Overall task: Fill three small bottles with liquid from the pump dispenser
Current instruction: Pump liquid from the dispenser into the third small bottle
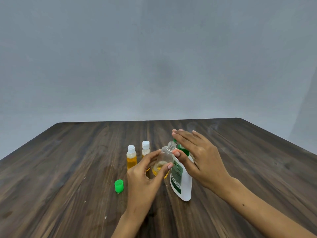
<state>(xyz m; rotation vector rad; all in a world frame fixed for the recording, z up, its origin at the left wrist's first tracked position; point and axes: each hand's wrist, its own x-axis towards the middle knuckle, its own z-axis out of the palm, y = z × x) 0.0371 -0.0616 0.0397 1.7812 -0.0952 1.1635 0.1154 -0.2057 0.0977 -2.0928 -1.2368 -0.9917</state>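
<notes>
Dark wood-grain table (68, 160), grey wall (154, 57) behind; green cap (118, 186) lying loose

Matt wood-grain table (68, 169), clear plastic bottle (166, 154)

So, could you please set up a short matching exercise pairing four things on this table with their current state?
Things:
1. green cap
2. open bottle
3. capped bottle
4. pump dispenser

States:
A. standing closed, mostly full of yellow liquid
B. under the flat right hand
C. lying loose on the table
D. gripped by the left hand, little liquid inside

Pairs: 1-C, 2-D, 3-A, 4-B
</notes>
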